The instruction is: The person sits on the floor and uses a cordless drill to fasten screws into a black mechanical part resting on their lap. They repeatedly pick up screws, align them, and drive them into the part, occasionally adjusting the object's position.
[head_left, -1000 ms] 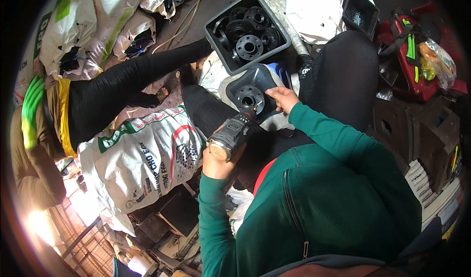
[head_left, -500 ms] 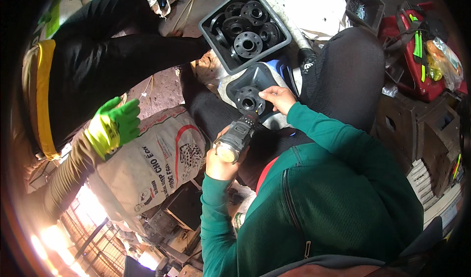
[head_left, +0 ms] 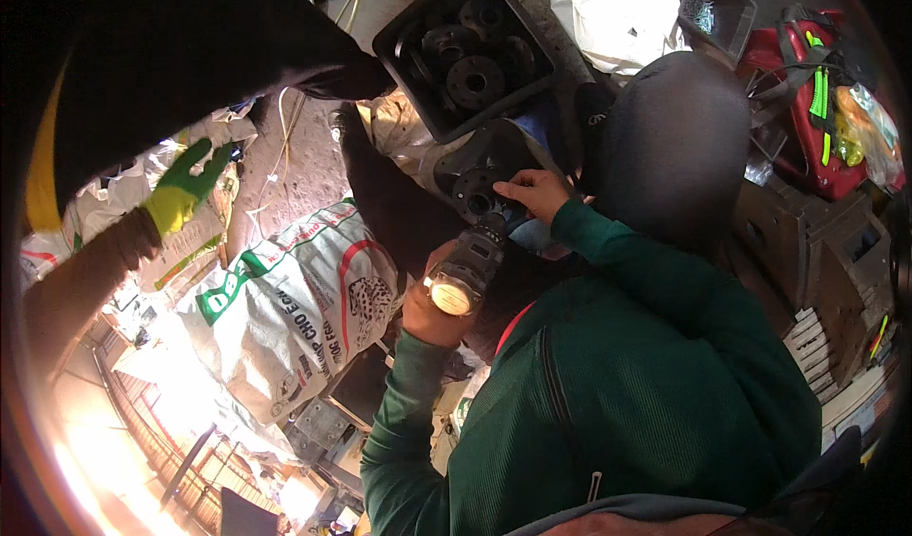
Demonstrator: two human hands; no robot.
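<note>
My left hand point(head_left: 432, 316) is closed round a dark cordless drill point(head_left: 467, 268), whose front end points up at a round black flange point(head_left: 463, 194). The flange has a large centre hole with smaller holes round it. It rests on a dark, flared, square-edged piece point(head_left: 501, 149) between my legs. From the right, my right hand point(head_left: 540, 194) reaches in with thumb and forefinger closed at the flange's right rim. Whether a small part sits between those fingertips I cannot make out. The drill's tip meets the flange's near edge, in shadow.
A black bin point(head_left: 397, 54) of several similar flanges stands ahead. At left are a co-worker's gloved hand point(head_left: 185, 189) and a printed white sack point(head_left: 275, 299). To the right lie a red bag point(head_left: 793, 109), a tray of small screws point(head_left: 727, 33) and brown metal parts point(head_left: 798, 242).
The co-worker has shifted, their gloved hand moving left and up, and their dark clothing now shades the bin and flange. My hands stay at the flange and drill, nearly unmoved.
</note>
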